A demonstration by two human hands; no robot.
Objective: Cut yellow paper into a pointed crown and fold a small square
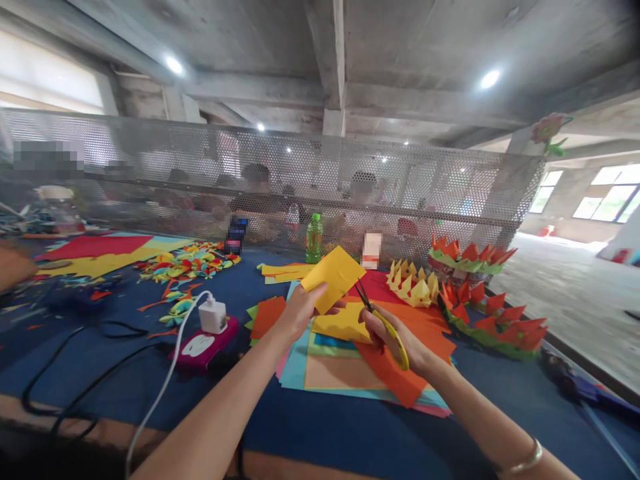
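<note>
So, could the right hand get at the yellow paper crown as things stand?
Probably, though not freely: the right hand holds scissors. The yellow paper crown sits close beyond it, with only flat orange paper seen between.

The blue-topped desk (300,427) carries stacked coloured sheets (340,373) under the left hand (303,312) and right hand (397,337). Left of the left hand lie a magenta power strip (223,338) and paper-scrap heap (190,265); a green bottle (313,243) stands beyond it, and orange-and-green crowns (497,327) sit right of the right hand.
</note>
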